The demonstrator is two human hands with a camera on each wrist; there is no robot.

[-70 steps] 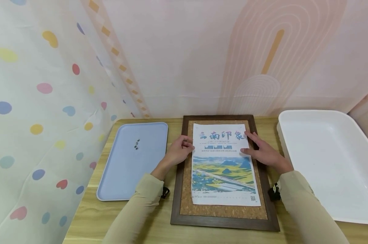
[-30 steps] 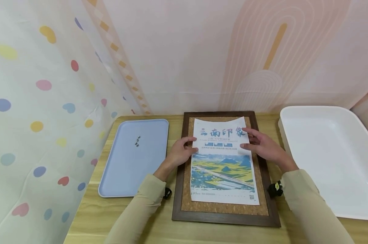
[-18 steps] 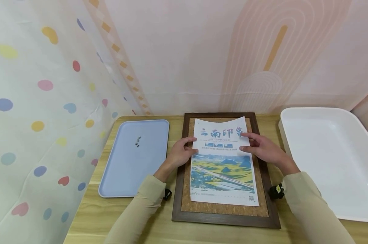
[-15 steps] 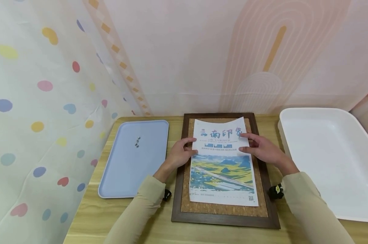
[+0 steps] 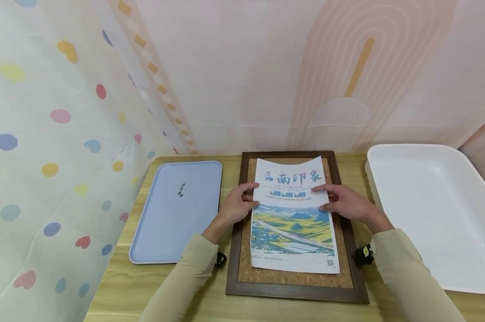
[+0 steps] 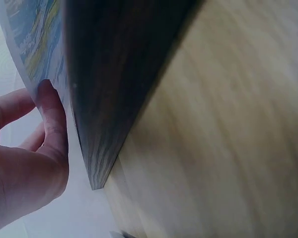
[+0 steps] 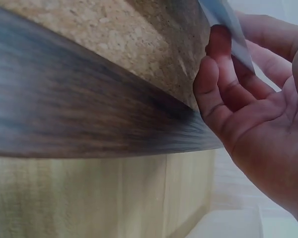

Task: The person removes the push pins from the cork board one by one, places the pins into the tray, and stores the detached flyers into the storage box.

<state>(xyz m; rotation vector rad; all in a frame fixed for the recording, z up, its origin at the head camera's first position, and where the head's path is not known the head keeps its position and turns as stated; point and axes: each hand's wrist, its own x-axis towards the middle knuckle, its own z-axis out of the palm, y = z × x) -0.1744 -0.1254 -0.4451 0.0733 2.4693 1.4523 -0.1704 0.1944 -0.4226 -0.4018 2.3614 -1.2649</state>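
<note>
A printed poster (image 5: pixel 294 232), with coloured Chinese characters over a landscape picture, lies over a cork board (image 5: pixel 302 279) in a dark brown wooden frame (image 5: pixel 298 291). My left hand (image 5: pixel 235 205) pinches its left edge between thumb and fingers, above the picture. On the opposite edge, my right hand (image 5: pixel 348 203) holds the paper at about the same height. The poster's top edge bows between the hands. In the left wrist view the thumb presses on the poster (image 6: pixel 32 34). Fingers of the right hand (image 7: pixel 268 109) reach round the paper's edge, over the cork, in the right wrist view.
Left of the frame is a blue tray (image 5: pixel 166 237) with several small metallic pieces (image 5: pixel 180 190). A large white basin (image 5: pixel 435 214) stands close on the right. Everything rests on a wooden table (image 5: pixel 113 277), with a patterned curtain (image 5: pixel 242 89) behind it.
The poster lay flat at first; its top edge has since curved up. My right hand has moved down along the right edge, while the left hand has stayed near the same spot.
</note>
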